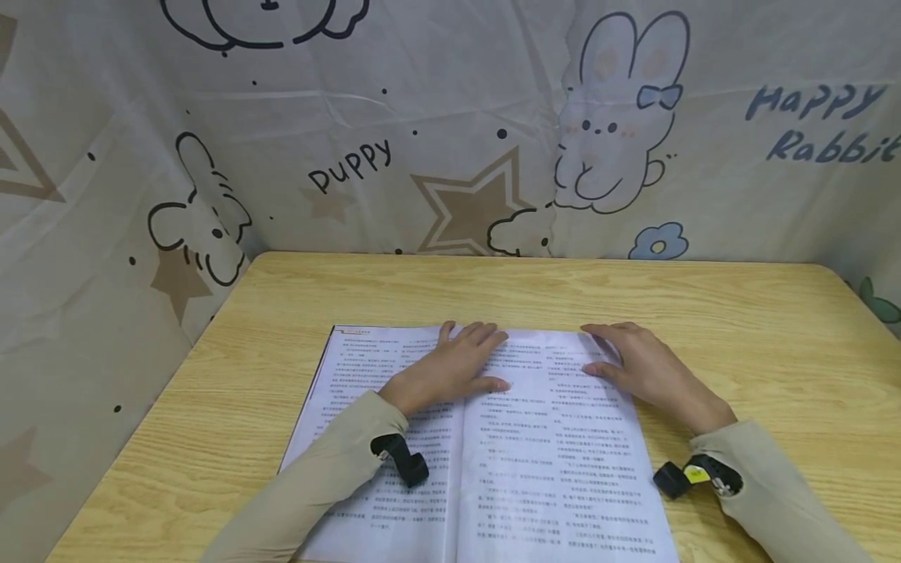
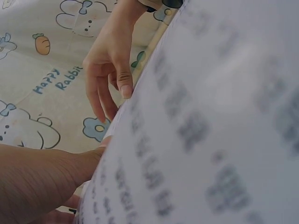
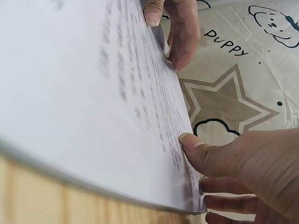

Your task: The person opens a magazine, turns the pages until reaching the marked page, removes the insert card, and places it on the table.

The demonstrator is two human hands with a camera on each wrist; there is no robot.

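Note:
An open book [image 1: 521, 469] with printed text lies on the wooden table, its spine running toward the person. My left hand [image 1: 450, 363] rests palm down across the upper part of the spine, fingers extended to the top edge, thumb on the right page. My right hand [image 1: 651, 363] is at the upper right corner of the right page. In the right wrist view its thumb [image 3: 201, 151] touches the page while the fingers lie along the edge. The left wrist view shows the right hand [image 2: 112, 60] beyond the blurred page [image 2: 224, 107].
The light wood table [image 1: 211, 407] extends around the book. Behind it hangs a pale cloth [image 1: 450, 102] printed with rabbits, stars and lettering, and it continues along the left side. Black wrist cameras [image 1: 408, 461] sit at both sleeves.

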